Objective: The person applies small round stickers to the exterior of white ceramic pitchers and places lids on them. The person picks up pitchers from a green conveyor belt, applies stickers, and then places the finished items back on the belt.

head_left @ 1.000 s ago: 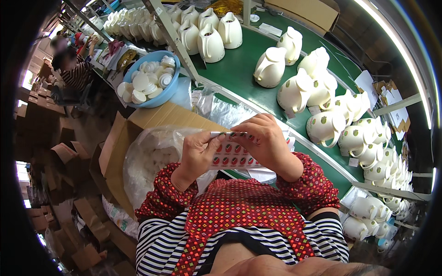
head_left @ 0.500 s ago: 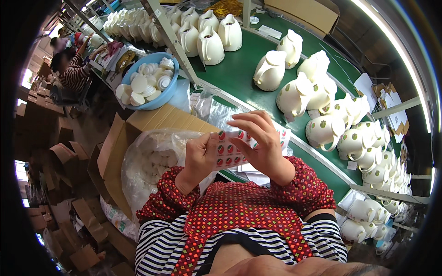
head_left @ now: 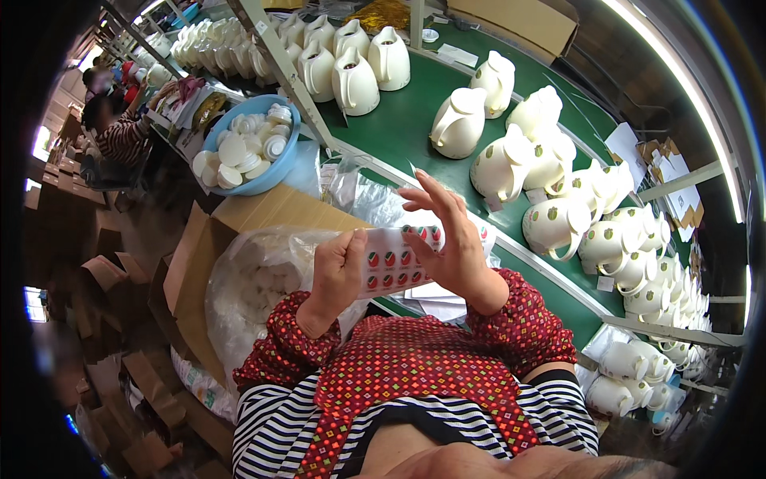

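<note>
Green surface (head_left: pixel 399 136) has your pitchers (head_left: pixel 457 124), label sheet (head_left: pixel 392 270) is in front of you. Your left grip (head_left: pixel 337 271) is clamped on its left edge, probably to steady it; right grip (head_left: pixel 460 249) is spread apart, thumb over it.

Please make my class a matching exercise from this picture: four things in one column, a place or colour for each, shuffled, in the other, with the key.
1. sticker sheet
2. round basin
3. clear plastic bag
4. bench top

A. green
B. in the open carton
C. gripped by the left hand
D. blue, heaped with white discs

Pairs: 1-C, 2-D, 3-B, 4-A
</note>
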A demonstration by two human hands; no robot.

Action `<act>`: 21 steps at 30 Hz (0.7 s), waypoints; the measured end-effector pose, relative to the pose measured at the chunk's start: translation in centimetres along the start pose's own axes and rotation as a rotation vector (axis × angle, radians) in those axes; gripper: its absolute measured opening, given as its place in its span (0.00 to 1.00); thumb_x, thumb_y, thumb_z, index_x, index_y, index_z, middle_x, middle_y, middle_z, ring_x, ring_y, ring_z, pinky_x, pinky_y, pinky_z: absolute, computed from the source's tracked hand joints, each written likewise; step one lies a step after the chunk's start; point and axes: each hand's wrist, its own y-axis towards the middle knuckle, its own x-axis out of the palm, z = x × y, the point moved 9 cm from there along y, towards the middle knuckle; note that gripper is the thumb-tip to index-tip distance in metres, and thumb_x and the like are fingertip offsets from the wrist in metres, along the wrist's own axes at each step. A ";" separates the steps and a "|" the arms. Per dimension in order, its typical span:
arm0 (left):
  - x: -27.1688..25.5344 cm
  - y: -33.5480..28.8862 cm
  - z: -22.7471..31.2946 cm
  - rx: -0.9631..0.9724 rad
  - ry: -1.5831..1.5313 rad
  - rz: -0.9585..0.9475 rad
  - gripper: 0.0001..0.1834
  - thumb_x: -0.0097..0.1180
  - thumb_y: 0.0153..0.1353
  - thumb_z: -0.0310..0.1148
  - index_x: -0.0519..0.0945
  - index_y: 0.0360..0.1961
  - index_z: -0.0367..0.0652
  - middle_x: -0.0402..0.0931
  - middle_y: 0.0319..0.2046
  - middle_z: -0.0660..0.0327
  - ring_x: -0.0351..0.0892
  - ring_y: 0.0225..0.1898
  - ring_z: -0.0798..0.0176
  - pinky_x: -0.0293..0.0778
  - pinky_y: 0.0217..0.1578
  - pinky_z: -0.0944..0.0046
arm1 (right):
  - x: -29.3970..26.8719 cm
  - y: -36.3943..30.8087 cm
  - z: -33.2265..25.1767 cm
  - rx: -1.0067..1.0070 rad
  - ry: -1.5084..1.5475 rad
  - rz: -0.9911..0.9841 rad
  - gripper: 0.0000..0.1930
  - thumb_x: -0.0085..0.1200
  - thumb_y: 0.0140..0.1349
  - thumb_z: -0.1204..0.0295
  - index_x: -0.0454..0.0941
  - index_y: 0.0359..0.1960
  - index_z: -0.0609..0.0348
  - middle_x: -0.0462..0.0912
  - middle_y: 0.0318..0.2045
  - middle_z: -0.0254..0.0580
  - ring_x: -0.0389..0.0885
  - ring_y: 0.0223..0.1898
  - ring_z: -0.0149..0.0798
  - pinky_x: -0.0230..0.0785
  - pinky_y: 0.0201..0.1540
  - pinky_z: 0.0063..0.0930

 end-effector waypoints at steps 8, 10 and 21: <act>0.4 0.2 -1.3 -0.081 -0.059 -0.025 0.21 0.48 0.81 0.36 0.80 0.32 0.31 0.72 0.16 0.63 0.64 0.21 0.76 0.64 0.22 0.64 | 0.5 -1.8 2.3 0.088 0.161 0.044 0.46 0.63 0.53 0.90 0.60 0.77 0.57 0.81 0.60 0.52 0.87 0.45 0.42 0.75 0.58 0.39; 0.4 0.5 -1.6 -0.087 -0.013 -0.015 0.21 0.48 0.80 0.36 0.79 0.31 0.31 0.71 0.16 0.63 0.64 0.22 0.77 0.63 0.22 0.64 | 0.6 -2.1 2.3 -0.010 0.112 0.071 0.46 0.63 0.53 0.91 0.61 0.76 0.58 0.80 0.60 0.53 0.87 0.42 0.42 0.76 0.56 0.38; 6.4 3.2 -25.4 -0.157 0.215 -0.023 0.20 0.52 0.76 0.39 0.77 0.30 0.33 0.80 0.24 0.45 0.79 0.26 0.42 0.72 0.31 0.46 | -0.8 -4.8 6.2 0.281 0.230 0.097 0.50 0.70 0.54 0.88 0.56 0.77 0.57 0.79 0.63 0.56 0.88 0.40 0.34 0.78 0.53 0.32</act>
